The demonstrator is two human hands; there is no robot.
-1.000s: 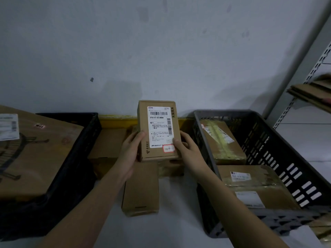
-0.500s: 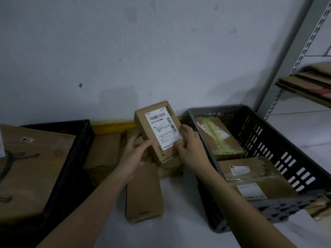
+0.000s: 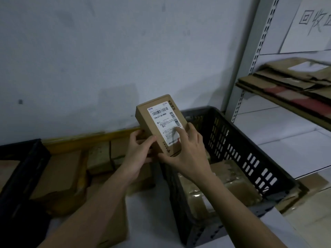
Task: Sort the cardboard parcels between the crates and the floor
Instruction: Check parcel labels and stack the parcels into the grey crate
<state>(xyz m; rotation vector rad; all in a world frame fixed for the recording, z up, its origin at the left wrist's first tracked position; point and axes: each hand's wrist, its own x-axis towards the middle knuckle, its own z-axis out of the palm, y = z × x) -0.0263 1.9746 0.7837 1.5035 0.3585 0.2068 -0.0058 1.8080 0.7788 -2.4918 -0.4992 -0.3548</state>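
Head view is showing us a small cardboard parcel [image 3: 157, 122] held up at the centre of the frame, tilted so its top leans toward the upper left, its white shipping label [image 3: 165, 123] facing us. We are gripping its lower left edge with our left hand [image 3: 138, 151], fingers curled round the side, while our right hand [image 3: 186, 151] is clasping the lower right corner, forefinger lying on the label. The parcel's smooth, sharp-edged box is hanging above the near left rim of a dark slotted plastic crate [image 3: 238, 145] at centre right, where taped brown parcels [image 3: 223, 183] are lying flat. Left of it, more cardboard boxes [image 3: 71, 169] are crowding the pale floor [image 3: 148, 212] along the wall, leaving a narrow bare strip beside the crate. A second black crate [image 3: 21, 169] is sitting at the left edge. At upper right, flattened cardboard [image 3: 286, 83] is resting on a metal shelf beside a perforated upright [image 3: 250, 68].
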